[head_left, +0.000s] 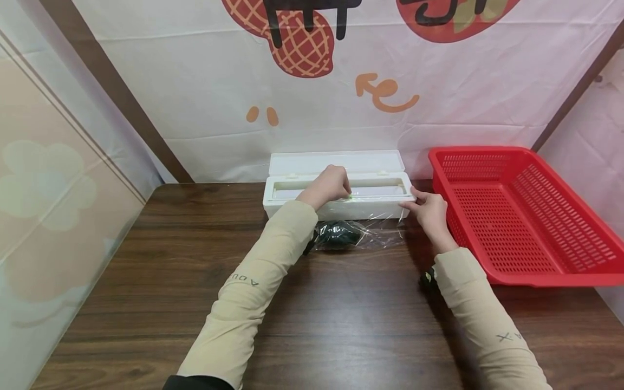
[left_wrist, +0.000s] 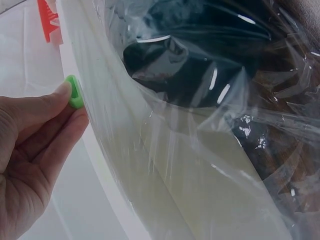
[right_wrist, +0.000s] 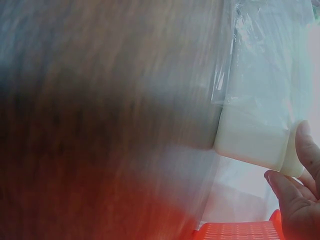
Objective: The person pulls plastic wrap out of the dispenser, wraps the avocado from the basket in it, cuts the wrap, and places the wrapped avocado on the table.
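Note:
A white cling film dispenser (head_left: 336, 209) stands at the back of the table with its lid (head_left: 336, 162) raised. My left hand (head_left: 327, 187) is over its front edge and pinches a small green slide cutter (left_wrist: 75, 92) between thumb and fingers. My right hand (head_left: 429, 212) grips the dispenser's right end, thumb (right_wrist: 306, 142) and fingers around the corner. Clear cling film (head_left: 382, 234) runs from the edge down over the front. Under the film, before the dispenser, lies a dark, glossy, rounded thing (head_left: 337, 234), partly hidden by the left sleeve in the head view.
A red plastic basket (head_left: 507, 216) with slotted walls stands close to the right of the dispenser and my right hand. Behind hangs a printed cloth (head_left: 205, 81). Brown wooden tabletop (head_left: 341, 325) stretches in front.

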### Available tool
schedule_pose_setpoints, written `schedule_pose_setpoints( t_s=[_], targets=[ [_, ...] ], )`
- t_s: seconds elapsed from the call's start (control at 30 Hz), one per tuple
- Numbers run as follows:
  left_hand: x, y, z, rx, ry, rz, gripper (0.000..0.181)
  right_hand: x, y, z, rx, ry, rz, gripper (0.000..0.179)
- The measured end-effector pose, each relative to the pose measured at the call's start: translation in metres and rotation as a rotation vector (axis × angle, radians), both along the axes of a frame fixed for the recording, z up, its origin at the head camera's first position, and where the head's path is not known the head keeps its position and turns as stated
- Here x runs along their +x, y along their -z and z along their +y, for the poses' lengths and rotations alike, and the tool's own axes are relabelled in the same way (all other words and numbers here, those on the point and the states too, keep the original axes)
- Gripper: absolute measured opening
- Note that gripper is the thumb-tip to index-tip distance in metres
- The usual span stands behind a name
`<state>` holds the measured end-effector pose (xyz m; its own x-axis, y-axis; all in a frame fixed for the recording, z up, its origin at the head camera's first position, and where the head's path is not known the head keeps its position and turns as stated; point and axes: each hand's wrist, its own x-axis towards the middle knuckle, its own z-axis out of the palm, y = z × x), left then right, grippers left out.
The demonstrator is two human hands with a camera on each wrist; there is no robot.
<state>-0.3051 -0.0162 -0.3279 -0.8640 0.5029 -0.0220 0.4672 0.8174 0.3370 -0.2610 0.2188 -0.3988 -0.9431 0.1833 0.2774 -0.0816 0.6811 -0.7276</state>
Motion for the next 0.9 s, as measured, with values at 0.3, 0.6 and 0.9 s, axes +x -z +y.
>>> schedule_pose_setpoints(
  t_s=[0.3, 0.6, 0.9],
  targets=[
    [-0.0002, 0.0006, -0.0022, 0.009, -0.008, -0.010, 0.011, 0.0004, -0.0011, -0.0006, -0.007, -0.002, -0.013, 0.054],
    [-0.0010, 0.0016, -0.0048, 0.017, -0.017, -0.038, 0.011, 0.0005, -0.0003, -0.0013, 0.003, 0.006, 0.002, 0.053],
    [-0.0003, 0.0008, -0.0076, 0.017, -0.020, -0.039, 0.010, 0.0018, -0.0025, -0.0013, 0.006, 0.004, 0.007, 0.052]
  ],
)
